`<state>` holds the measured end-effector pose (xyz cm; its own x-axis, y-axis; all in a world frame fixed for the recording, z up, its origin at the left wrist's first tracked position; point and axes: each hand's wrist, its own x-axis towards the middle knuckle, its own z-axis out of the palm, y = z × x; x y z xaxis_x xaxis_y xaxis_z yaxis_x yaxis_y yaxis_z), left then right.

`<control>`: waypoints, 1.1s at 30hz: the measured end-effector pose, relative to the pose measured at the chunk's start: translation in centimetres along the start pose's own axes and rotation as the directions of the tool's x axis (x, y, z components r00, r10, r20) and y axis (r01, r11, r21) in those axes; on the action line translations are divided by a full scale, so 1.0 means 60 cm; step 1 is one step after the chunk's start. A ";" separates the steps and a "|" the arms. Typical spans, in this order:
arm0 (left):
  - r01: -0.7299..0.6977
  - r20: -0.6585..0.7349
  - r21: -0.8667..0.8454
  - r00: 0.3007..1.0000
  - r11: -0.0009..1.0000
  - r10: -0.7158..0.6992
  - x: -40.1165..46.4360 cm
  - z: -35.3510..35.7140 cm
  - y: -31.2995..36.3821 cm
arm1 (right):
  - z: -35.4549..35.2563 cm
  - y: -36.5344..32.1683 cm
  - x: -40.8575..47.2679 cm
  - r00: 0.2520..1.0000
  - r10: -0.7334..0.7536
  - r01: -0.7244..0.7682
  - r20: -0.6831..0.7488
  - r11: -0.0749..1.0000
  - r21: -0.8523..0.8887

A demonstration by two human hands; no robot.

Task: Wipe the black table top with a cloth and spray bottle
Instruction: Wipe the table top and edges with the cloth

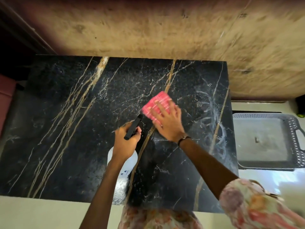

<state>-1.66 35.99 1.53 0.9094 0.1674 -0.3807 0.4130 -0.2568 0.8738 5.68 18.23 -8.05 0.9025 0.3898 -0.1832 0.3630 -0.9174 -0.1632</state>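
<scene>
Pink cloth (156, 104) blurred, part-hidden under R hand (166, 123).

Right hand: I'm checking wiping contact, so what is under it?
The right hand presses flat on a pink cloth lying on the black table top. The marble beneath the cloth is covered.

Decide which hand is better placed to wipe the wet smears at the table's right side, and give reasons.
Right. The right hand already presses the cloth flat beside the smears; the left hand grips the bottle.
</scene>
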 end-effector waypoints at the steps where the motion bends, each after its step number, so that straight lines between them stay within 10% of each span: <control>1: 0.002 0.000 -0.001 1.000 1.000 -0.002 -0.007 0.002 -0.002 | 0.008 -0.021 -0.017 0.995 -0.095 0.095 0.005 0.995 -0.015; 6: 0.007 -0.038 -0.020 0.999 1.000 -0.007 -0.046 0.006 -0.017 | 0.033 0.028 -0.157 0.947 -0.319 0.322 0.038 0.943 -0.082; 14: 0.032 -0.039 -0.021 0.999 0.999 -0.033 -0.093 -0.002 -0.042 | 0.001 0.035 -0.088 0.997 0.071 -0.071 -0.005 0.997 -0.023; 23: 0.014 -0.015 -0.023 1.000 1.000 -0.015 -0.128 -0.024 -0.065 | 0.055 -0.002 -0.265 0.955 -0.294 0.297 0.039 0.950 -0.094; 29: 0.025 0.007 -0.025 1.000 0.999 -0.025 -0.162 -0.051 -0.086 | 0.020 0.012 -0.226 0.987 0.161 -0.161 -0.027 0.987 -0.021; 33: 0.046 0.028 -0.033 0.999 0.998 -0.045 -0.184 -0.070 -0.104 | 0.045 -0.101 -0.202 0.997 0.072 -0.071 0.017 0.997 -0.029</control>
<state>-14.50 39.76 1.54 0.8909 0.1520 -0.4280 0.4525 -0.2173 0.8649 -8.11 19.30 -7.47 0.9222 0.3241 -0.2108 0.3043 -0.9448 -0.1212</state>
